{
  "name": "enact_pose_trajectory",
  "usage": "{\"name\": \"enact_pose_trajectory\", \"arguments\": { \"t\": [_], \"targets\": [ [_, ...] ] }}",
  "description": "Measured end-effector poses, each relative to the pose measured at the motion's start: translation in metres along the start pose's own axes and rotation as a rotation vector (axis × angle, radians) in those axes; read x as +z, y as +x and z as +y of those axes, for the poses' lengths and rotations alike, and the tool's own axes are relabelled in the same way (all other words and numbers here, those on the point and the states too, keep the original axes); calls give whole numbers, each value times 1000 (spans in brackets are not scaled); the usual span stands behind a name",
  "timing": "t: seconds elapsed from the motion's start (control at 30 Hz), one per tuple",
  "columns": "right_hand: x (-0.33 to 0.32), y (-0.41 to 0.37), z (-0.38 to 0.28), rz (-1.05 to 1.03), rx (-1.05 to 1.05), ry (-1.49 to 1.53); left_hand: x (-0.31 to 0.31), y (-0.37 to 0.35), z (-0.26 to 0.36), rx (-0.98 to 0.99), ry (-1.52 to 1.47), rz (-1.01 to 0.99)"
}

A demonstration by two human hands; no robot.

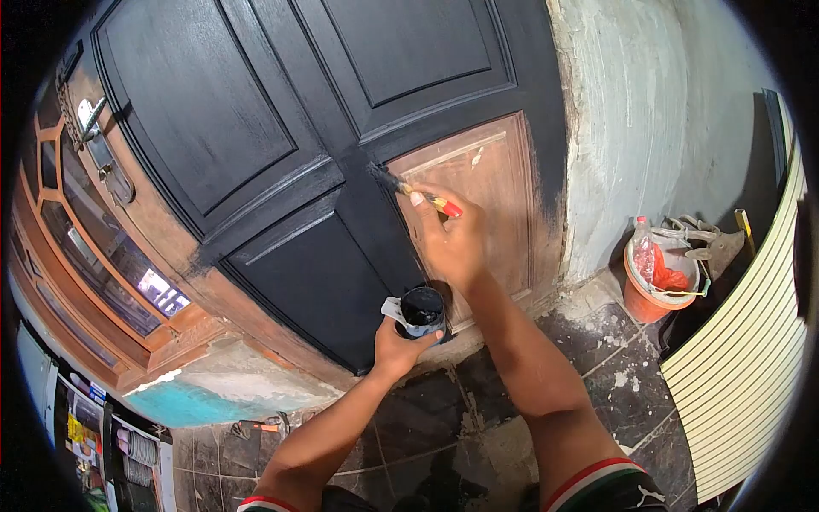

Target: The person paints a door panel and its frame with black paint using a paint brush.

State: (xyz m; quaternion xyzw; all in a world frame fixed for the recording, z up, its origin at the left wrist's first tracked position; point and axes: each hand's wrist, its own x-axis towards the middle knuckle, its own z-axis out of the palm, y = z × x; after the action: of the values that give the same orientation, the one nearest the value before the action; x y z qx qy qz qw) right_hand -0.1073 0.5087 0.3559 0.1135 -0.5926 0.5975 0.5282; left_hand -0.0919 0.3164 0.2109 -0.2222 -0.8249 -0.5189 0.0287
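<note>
Head view shows us two containers. A small cup (422, 309) with black paint in it is gripped from below by our left hand (399, 343), just in front of the lower edge of the door (213, 111). An orange bucket (653, 294) stands on the floor (614, 367) at the foot of the wall (631, 128), well apart from both hands, with a clear plastic bottle (643, 247) and something red inside; what else lies in it we cannot tell. Our right hand (450, 243) is closed on a paintbrush (414, 189) with a red and yellow handle, its dark bristles touching the upper left corner of the bare panel (482, 192). The two hands are apart, the right above the left. The door is black over most of its face, with brown wood showing on that one panel and along its left edge, where a metal latch (98, 145) sits. The wall to the right is rough grey plaster, and the floor is dark tile with pale splashes. A cream ribbed sheet (751, 341) leans at the right, and a wooden window frame (85, 256) adjoins the door on the left. We count one cup, one paintbrush, one bucket, one bottle, and four door panels, three black and one bare
</note>
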Motion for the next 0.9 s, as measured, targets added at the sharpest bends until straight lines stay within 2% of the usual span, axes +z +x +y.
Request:
{"name": "enact_pose_trajectory", "arguments": {
  "t": [0.03,0.13,0.23,0.33,0.43,0.53,0.6,0.63,0.73,0.83,0.9],
  "targets": [
    [-2,-3,4,-34,64,14,-1,0,1,9,5,4],
    [-17,-33,53,-98,92,-69,-1,-1,-2,-13,68,21],
    [-50,-73,73,-231,119,-115,-6,-11,16,-11,133,-22],
    [-85,-96,113,-495,-10,-384,-9,-17,-9,-41,137,-103],
    [-80,-82,110,-637,67,-520,-10,-22,-20,-28,171,-140],
    [-51,-36,49,-494,151,-372,-8,-22,-27,-47,205,-152],
    [-34,-13,21,-292,277,-60,-5,-20,-28,-29,178,-133],
    [-32,-10,16,-188,337,96,-4,-18,-27,-21,165,-124],
    [-30,-28,43,-89,225,218,-4,-18,-19,-41,119,-113],
    [-55,-75,84,-290,214,-53,-7,-21,-9,-87,163,-126],
    [-66,-79,89,-413,246,-206,-8,-20,-13,-69,138,-125]
  ]
}}
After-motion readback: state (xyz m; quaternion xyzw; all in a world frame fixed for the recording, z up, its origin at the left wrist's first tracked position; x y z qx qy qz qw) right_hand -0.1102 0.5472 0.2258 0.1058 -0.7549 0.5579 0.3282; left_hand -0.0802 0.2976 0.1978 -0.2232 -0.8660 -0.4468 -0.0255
